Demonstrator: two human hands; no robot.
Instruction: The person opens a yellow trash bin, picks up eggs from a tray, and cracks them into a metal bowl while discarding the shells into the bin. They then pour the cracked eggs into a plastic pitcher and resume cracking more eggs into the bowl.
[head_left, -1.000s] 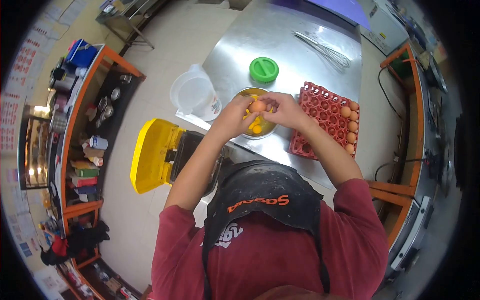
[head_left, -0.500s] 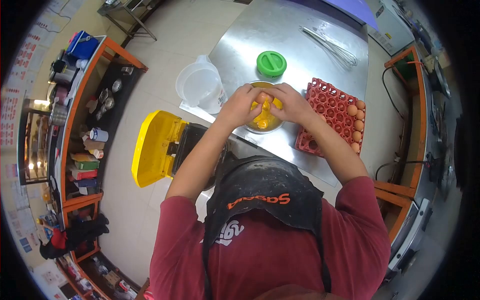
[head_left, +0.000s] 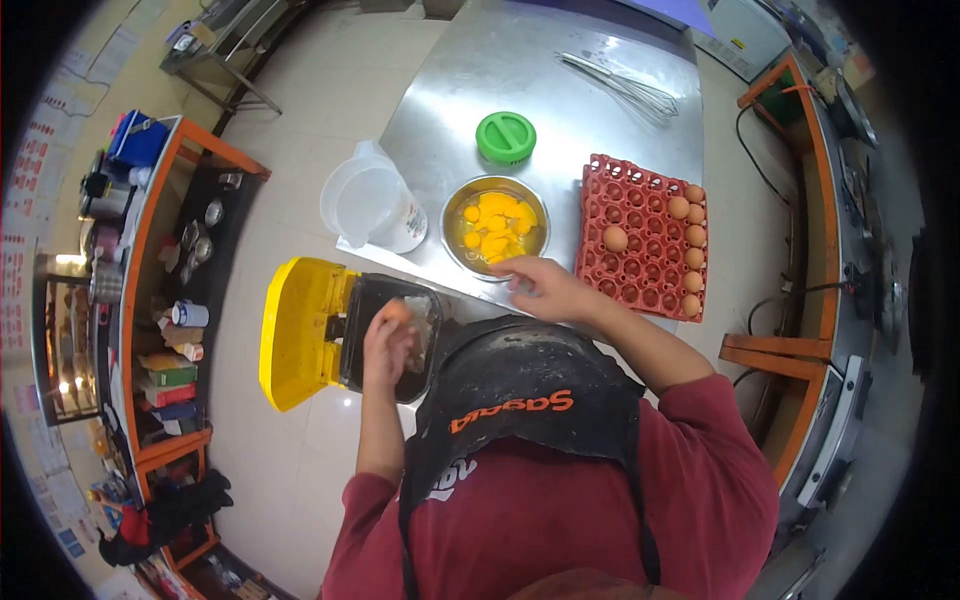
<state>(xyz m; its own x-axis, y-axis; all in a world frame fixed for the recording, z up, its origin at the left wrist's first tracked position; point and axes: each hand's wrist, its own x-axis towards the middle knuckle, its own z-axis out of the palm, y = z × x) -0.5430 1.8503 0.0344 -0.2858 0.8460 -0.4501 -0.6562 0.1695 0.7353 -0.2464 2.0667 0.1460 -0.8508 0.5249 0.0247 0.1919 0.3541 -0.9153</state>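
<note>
My left hand (head_left: 386, 346) is over the open bin (head_left: 375, 372), closed on a brown eggshell (head_left: 397, 312) at its fingertips. At the near rim of the steel bowl (head_left: 545, 222) is my right hand (head_left: 542, 288), fingers loosely bent and apart, with nothing visible in them. Several broken eggs with yellow yolks (head_left: 495, 225) lie in the bowl. To the right, a red egg tray (head_left: 630, 272) carries a column of brown eggs (head_left: 694, 235) along its right side and a single egg (head_left: 615, 238) nearer its left side.
A clear plastic jug (head_left: 368, 205) stands left of the bowl at the table edge. Behind the bowl sits a green lid (head_left: 506, 138), and a whisk (head_left: 625, 88) lies farther back on the steel table (head_left: 450, 110). The bin's yellow lid (head_left: 295, 335) is tipped open leftward.
My hands have parted from above the bowl. The left went down and left to the bin with the shell; the right drew back to the bowl's near rim. The view shifted slightly.
</note>
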